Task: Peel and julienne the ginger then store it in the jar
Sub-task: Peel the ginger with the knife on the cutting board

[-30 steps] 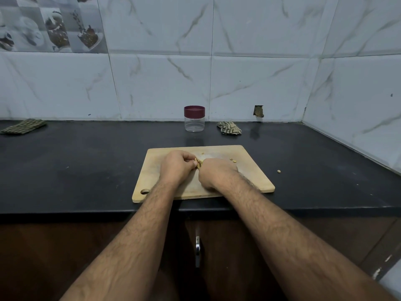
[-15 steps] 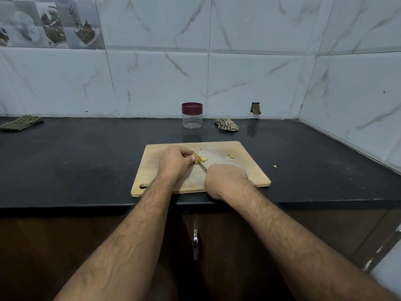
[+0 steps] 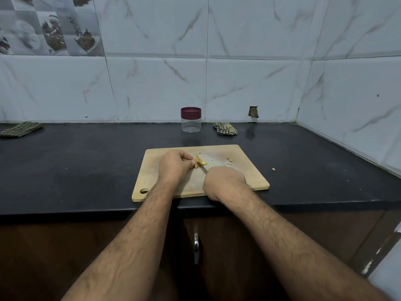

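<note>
A wooden cutting board (image 3: 245, 170) is lying on the black counter (image 3: 86, 166) under marble-look wall tiles (image 3: 156, 83). The left hand (image 3: 174, 165) is pinching the ginger (image 3: 200, 162); the right hand (image 3: 224, 181) is gripping a knife (image 3: 202, 168).

Matt wooden board (image 3: 249, 174), glossy marble-look tiles (image 3: 152, 88), clear plastic jar (image 3: 191, 124).

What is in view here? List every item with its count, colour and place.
cutting board: one, pale wood, front of the countertop, hole in its near left corner
ginger: one small cluster of yellow pieces, middle of the board
ginger scraps: a few, tan, right part of the board
stray bit: one, tan, on the countertop right of the board
knife: one, only part of the blade shows, by the ginger
jar: one, clear with maroon lid on, by the back wall
cloths: two, checked; one crumpled right of the jar, one far left
countertop: one, black
left hand: holds the ginger
right hand: grip on the knife
</note>
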`<state>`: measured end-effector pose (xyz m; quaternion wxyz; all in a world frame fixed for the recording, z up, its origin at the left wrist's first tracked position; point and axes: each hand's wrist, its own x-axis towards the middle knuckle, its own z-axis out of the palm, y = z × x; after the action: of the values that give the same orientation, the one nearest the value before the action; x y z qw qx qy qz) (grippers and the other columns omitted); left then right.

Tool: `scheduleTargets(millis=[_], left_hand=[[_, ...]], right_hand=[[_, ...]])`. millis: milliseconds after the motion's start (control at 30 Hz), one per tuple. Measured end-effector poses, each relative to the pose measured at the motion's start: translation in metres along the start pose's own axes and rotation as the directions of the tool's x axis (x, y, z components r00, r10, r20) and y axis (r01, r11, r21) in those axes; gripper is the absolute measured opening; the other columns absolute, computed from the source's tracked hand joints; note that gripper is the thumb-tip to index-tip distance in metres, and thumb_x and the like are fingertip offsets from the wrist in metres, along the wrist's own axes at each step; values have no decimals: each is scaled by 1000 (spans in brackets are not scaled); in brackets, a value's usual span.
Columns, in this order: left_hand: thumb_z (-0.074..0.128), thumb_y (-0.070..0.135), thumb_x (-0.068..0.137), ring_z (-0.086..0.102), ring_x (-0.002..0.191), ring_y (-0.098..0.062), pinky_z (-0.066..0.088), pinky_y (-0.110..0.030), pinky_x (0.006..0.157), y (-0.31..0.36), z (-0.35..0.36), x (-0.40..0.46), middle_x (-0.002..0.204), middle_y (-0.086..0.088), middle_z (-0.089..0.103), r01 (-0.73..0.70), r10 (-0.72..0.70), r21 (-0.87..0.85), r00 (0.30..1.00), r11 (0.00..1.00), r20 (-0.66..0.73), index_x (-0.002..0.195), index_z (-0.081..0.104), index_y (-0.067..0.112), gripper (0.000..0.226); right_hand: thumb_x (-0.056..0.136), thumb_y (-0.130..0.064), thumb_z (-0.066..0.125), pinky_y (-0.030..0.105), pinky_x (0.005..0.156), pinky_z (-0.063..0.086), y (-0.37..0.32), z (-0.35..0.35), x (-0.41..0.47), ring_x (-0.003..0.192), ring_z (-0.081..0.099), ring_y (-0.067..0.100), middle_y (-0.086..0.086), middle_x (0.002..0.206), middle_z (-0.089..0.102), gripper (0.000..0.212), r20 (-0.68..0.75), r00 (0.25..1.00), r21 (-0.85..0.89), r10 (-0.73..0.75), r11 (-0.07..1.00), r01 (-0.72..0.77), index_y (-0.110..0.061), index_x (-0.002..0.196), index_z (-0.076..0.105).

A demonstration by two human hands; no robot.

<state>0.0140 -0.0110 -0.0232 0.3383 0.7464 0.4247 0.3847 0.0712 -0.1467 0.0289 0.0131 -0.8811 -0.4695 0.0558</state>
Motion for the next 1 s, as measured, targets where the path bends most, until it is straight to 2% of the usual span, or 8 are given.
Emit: scheduleTargets(millis=[133,200,667,800,900,1000], left_hand=[[78,13,82,67,75,-7,49,-19,70,-1,0,1,72,10,70,-9,9,-8,1000,1000,7,69,68,28,22],[78,13,82,65,71,-7,50,-20,69,-1,0,1,70,10,69,-8,8,-7,1000,1000,10,68,68,27,22],[76,16,84,60,66,-5,46,-19,66,-3,1,5,68,10,69,10,-11,8,999,1000,39,77,77,20,9],[76,17,85,59,63,-1,41,-15,59,-2,1,5,67,12,68,9,-10,24,999,1000,37,78,78,19,7],[76,18,85,59,64,-2,43,-18,61,-2,1,6,66,13,68,12,-13,37,999,999,39,77,78,21,8],[76,19,84,63,71,-7,49,-23,70,-3,2,6,70,11,70,23,-24,27,999,999,37,74,76,23,11]], right_hand=[[96,-12,45,34,84,44,5,0,1,114,57,24,5,126,60,32,-9,1000,33,11,999,-10,-14,125,58],[99,-16,43,34,82,42,6,2,2,113,57,24,5,126,60,30,-25,1000,57,5,998,-4,-14,125,58],[104,-24,39,33,75,39,-4,8,13,110,58,25,5,122,62,29,-88,996,118,-3,993,13,-15,122,61],[103,-24,39,33,75,39,-6,7,14,110,58,24,4,120,62,29,-69,998,100,2,995,5,-15,121,61],[103,-23,40,34,76,40,-7,6,14,111,58,24,4,121,62,29,-55,998,90,5,996,0,-16,121,61],[102,-21,42,35,82,42,-9,5,15,114,57,25,5,125,61,29,-38,999,83,13,997,-10,-15,124,60]])
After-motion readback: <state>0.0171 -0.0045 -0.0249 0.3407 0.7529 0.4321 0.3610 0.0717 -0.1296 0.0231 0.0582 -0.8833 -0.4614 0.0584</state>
